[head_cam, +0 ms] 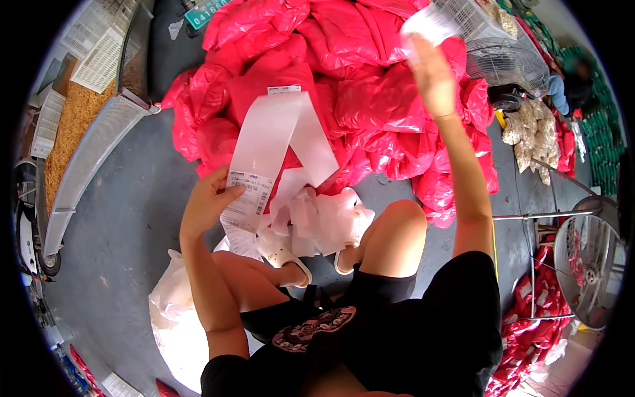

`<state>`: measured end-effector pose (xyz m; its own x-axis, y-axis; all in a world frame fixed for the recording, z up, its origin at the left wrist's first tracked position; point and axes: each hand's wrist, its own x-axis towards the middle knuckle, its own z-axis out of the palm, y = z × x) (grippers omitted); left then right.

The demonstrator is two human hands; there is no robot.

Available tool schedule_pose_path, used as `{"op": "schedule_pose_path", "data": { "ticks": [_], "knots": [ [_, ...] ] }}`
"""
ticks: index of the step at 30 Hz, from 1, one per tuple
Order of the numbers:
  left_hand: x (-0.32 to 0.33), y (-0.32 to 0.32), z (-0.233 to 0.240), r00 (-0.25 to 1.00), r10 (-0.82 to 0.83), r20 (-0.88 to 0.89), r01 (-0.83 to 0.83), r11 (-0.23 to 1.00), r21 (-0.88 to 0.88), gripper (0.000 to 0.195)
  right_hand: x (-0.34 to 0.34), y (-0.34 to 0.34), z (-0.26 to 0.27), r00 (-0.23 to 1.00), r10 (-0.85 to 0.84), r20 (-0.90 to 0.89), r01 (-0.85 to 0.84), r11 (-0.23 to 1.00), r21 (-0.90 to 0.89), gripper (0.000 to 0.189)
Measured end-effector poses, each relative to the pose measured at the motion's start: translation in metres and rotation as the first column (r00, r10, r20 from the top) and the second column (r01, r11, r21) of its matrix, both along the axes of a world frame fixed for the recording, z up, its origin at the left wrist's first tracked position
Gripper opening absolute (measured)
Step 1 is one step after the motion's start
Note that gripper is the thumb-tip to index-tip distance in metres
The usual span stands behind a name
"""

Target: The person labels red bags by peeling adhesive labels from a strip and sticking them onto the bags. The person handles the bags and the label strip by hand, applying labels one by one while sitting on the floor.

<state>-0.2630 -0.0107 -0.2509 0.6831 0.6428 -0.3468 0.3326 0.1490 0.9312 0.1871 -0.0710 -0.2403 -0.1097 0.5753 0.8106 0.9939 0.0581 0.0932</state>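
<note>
My left hand [211,201] pinches a long strip of label backing paper [270,124] by a printed shipping label [246,198]. From there the pale strip loops up over the heap and falls in folds around my white clogs [283,255]. My right hand [432,79], blurred, is raised over the upper right of a large heap of red plastic bags [382,104]; a white label [430,25], also blurred, is at its fingertips. Another label [284,90] lies on a red bag just beyond the strip's upper fold.
A white plastic bag [173,317] stands beside my left leg. Mesh-sided bins [94,144] are at the left. On the right are a large metal fan [588,273], clear bags [531,131], more red bags [533,317] and a person [570,89] near green stacks.
</note>
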Motion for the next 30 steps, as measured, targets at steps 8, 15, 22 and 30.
{"op": "schedule_pose_path", "data": {
  "ticks": [8,15,22,30],
  "knots": [
    [0.001,-0.003,0.001,0.999,-0.006,-0.050,0.007,1.000,0.018,0.033,-0.032,-0.022,-0.108,0.980,-0.199,0.029,0.177,0.786,-0.592,0.074],
    [0.018,-0.007,-0.014,0.998,-0.060,-0.033,0.060,0.998,0.010,0.033,0.007,0.038,-0.170,0.885,-0.464,-0.039,0.303,0.636,-0.710,0.088],
    [0.010,-0.004,0.001,0.998,0.044,-0.033,-0.042,0.996,0.074,0.030,0.001,-0.033,-0.117,0.710,-0.703,0.026,0.555,0.537,-0.635,0.085],
    [0.013,0.007,-0.017,0.820,0.444,0.362,-0.534,0.821,0.201,0.019,0.002,-0.098,-0.080,0.770,-0.618,-0.160,0.321,0.591,-0.740,0.052]
  ]
}}
